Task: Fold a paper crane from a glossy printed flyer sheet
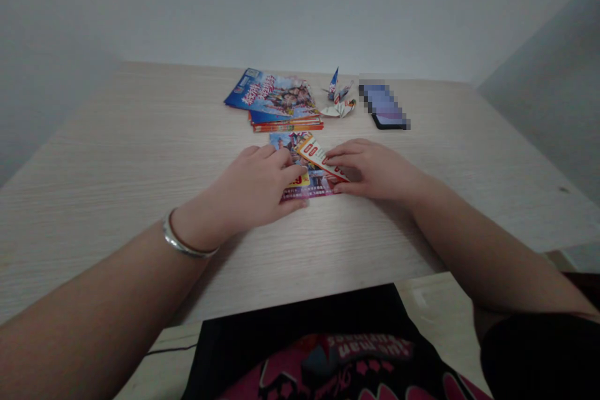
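Note:
A colourful printed paper sheet [300,159] lies on the light wooden table [140,156] in front of me, with one corner folded over as a white and red flap [317,156]. My left hand [255,190] rests flat on the sheet's left part, fingers curled down and pressing it. My right hand [375,170] lies on the sheet's right side, its fingertips pressed on the folded flap. Both hands touch the paper. A silver bangle [180,242] circles my left wrist.
Behind the sheet is a stack of colourful flyers [274,100]. A folded paper crane [340,97] stands to their right. A dark phone [387,109] lies further right. The table's front edge runs close to my lap.

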The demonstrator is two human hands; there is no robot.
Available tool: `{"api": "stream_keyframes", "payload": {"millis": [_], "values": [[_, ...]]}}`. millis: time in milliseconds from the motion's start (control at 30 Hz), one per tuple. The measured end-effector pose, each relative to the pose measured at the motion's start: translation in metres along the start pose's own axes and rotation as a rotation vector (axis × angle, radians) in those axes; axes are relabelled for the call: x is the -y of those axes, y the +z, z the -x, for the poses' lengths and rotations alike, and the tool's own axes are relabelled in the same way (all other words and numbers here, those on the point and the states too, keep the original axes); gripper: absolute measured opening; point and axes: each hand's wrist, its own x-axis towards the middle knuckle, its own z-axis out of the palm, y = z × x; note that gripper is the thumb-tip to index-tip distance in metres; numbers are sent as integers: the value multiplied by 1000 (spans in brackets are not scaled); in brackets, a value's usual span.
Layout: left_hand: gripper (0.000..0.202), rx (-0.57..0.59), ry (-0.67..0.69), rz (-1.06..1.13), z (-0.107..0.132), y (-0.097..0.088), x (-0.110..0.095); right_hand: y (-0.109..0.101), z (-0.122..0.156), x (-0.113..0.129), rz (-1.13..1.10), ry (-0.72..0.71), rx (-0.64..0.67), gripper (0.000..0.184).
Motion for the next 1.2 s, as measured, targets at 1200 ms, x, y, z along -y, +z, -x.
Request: {"api": "stream_keyframes", "payload": {"millis": [1200], "values": [[30, -188, -114, 580, -5, 16, 19, 8, 0, 10, 44, -25, -16, 24]]}}
